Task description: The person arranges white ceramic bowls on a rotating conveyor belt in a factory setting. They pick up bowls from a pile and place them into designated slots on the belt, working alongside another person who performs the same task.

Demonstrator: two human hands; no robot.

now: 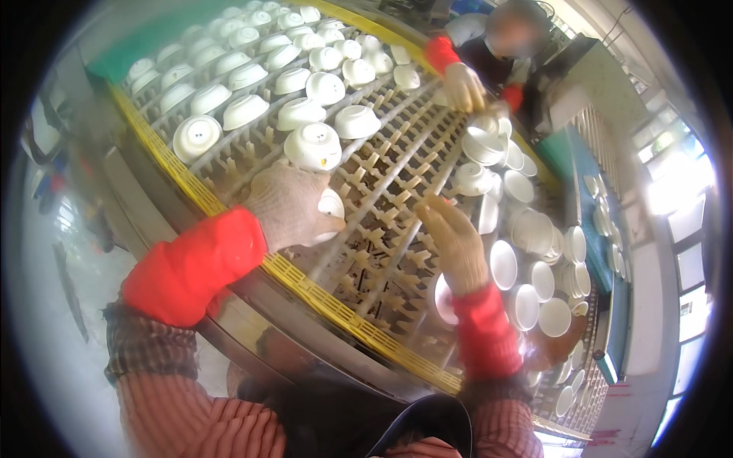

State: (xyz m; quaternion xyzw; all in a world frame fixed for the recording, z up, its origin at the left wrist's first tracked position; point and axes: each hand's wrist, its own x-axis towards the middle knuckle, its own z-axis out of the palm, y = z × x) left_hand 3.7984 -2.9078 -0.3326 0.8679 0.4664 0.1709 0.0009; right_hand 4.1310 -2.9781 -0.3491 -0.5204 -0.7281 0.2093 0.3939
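Note:
My left hand point(292, 203), in a knitted work glove, grips a small white bowl point(330, 210) low over the pegged conveyor rack point(395, 172). Just beyond the hand, an upturned white bowl point(312, 146) with small marks on its base rests on the pegs. My right hand point(455, 246), gloved too, hovers above the bare pegs left of the loose bowls. Its fingers lie close together; nothing shows in them, but the palm side is partly hidden. Beside its wrist sits a white bowl point(444, 299), half covered by the red sleeve.
Rows of upturned white bowls point(243, 111) fill the rack's far side. Loose and stacked bowls point(535, 232) crowd the right. A yellow slotted edge strip point(343, 309) borders the rack near me. Across it, another person's gloved hand point(465, 87) reaches over bowls. A teal belt point(592, 217) carries more bowls.

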